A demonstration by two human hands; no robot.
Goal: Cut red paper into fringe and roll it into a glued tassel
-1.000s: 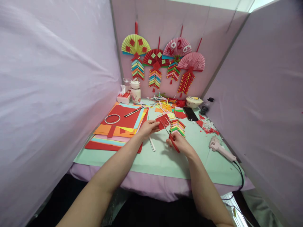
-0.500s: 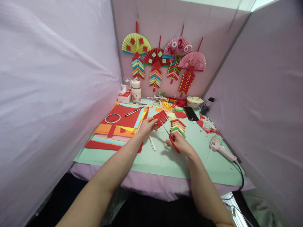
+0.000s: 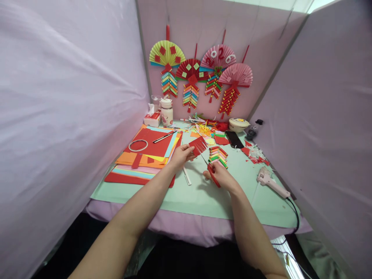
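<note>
Between the fingers of my left hand is a piece of red paper, its far edge cut into a fringe of thin strips. My right hand grips red-handled scissors, whose blades point up and left at the fringe. Just beyond the scissors lies a chevron of small coloured paper rolls. A white pen rests on the table under my left wrist.
Coloured paper sheets with a tape ring and a craft knife lie at left. A glue gun sits at right, near paper scraps and a phone. Behind stand a jar and a bowl; paper fans hang above.
Almost nothing differs. The red paper and the scissor blades have shifted very slightly; both hands keep their hold.
</note>
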